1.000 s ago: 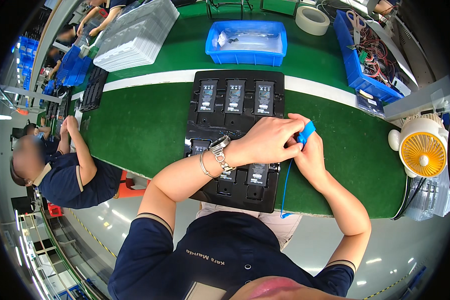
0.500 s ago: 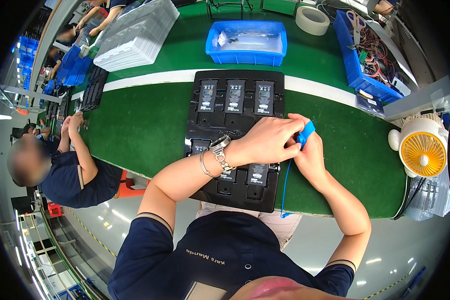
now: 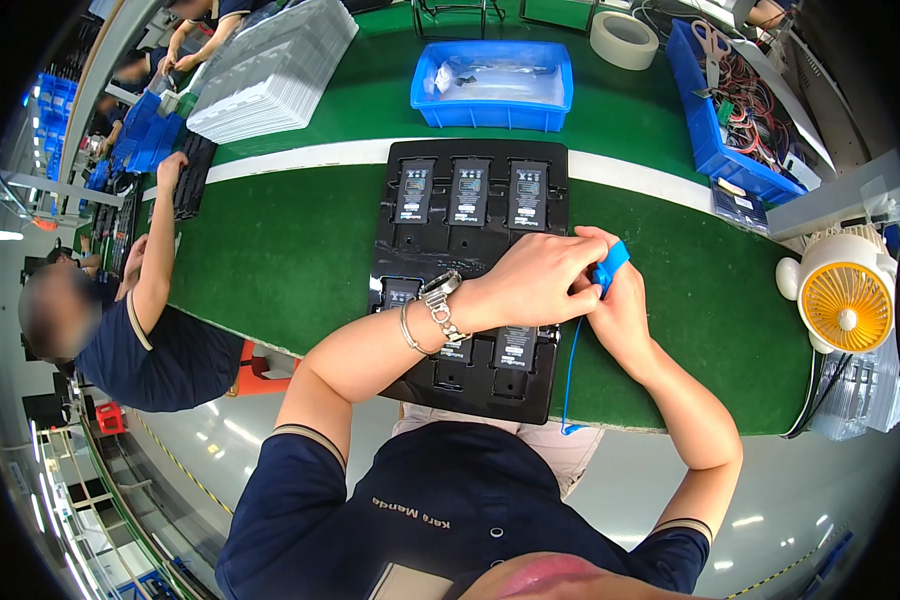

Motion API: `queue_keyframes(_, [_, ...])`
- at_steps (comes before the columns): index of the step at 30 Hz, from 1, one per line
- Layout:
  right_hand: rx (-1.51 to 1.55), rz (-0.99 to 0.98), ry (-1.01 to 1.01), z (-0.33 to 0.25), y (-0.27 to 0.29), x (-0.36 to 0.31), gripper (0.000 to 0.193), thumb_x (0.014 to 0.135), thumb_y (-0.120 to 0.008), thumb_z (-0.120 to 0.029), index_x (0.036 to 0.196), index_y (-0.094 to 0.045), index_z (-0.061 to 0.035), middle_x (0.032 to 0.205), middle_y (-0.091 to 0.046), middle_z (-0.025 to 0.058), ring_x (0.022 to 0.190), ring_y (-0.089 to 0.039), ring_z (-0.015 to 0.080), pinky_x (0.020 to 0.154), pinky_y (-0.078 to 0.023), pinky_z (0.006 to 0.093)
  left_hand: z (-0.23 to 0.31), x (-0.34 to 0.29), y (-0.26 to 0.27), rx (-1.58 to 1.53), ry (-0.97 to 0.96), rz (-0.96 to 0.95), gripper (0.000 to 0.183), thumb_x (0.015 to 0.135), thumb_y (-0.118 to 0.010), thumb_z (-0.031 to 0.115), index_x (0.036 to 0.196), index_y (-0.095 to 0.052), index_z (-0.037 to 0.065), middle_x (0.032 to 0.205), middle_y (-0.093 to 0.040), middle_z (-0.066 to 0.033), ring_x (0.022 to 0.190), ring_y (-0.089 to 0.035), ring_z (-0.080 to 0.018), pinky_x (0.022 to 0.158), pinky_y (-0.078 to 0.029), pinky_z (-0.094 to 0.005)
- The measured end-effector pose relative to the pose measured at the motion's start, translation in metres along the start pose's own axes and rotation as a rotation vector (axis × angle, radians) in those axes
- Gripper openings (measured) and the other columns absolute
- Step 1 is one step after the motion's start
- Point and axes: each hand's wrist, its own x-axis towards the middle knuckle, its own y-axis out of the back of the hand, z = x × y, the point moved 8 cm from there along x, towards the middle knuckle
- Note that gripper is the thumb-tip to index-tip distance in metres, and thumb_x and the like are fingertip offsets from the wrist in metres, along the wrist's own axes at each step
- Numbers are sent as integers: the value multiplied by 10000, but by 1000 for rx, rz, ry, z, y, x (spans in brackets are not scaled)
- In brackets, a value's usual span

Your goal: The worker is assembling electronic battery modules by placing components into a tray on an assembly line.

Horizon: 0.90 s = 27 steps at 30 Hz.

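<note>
My left hand (image 3: 530,280) reaches across a black tray (image 3: 410,245) and meets my right hand (image 3: 622,315) at its right edge. Between them is a blue wrist strap (image 3: 613,264), its thin blue cord (image 3: 571,372) hanging toward the table's front edge. The left fingers pinch the strap at its buckle. My right fingers are bent around the band, partly hidden behind the left hand. Flat black batteries (image 3: 468,192) lie in the tray's pockets, three in the far row. More batteries (image 3: 515,347) sit in the near part, some covered by my left arm, which wears a watch and bracelet.
Beyond the tray stands a blue bin (image 3: 492,115) with clear plastic inside. A stack of pale trays (image 3: 270,75) is at far left. On the right are a tape roll (image 3: 624,42), a blue box of wires (image 3: 710,140) with scissors (image 3: 712,50), and a small fan (image 3: 847,308). A co-worker (image 3: 140,340) sits left.
My hands and the strap stay practically still. The co-worker at left has raised one arm and reaches forward to the dark trays there.
</note>
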Motion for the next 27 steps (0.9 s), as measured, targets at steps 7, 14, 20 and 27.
queue_keyframes(7, [-19, 1, 4, 2, 0, 0, 426, 783, -562, 18, 1206, -529, -9, 832, -598, 56, 751, -570, 133, 691, -473, 280, -1, 0, -1, -6, 17, -7, 263, 729, -646, 177, 910, -518, 35, 744, -644, -125, 704, -656, -313, 617, -506, -415])
queue_keyframes(14, [-49, -8, -7, 1, 0, 1, 428, 734, -580, 6, 1157, -533, -35, 781, -621, 93, 732, -650, 237, 692, -512, 336, 1, -1, 0, -49, 14, -4, 253, 726, -639, 178, 896, -517, 33, 755, -652, -130, 697, -657, -313, 614, -509, -416])
queue_keyframes(20, [-47, -25, 6, 4, 2, 0, 321, 756, -585, -36, 1076, -560, -29, 784, -641, 103, 686, -658, 260, 655, -516, 342, 1, 0, -1, -123, 30, -53, 221, 745, -630, 166, 896, -533, 37, 731, -665, -111, 673, -668, -282, 608, -514, -387])
queue_keyframes(27, [432, -219, -111, 4, -3, -3, 240, 897, -591, -218, 1033, -570, -21, 720, -633, 31, 589, -585, 81, 521, -442, 222, -1, -2, -7, -673, 99, -142, 205, 967, -524, 205, 924, -574, 11, 762, -637, -50, 633, -638, -122, 592, -506, -250])
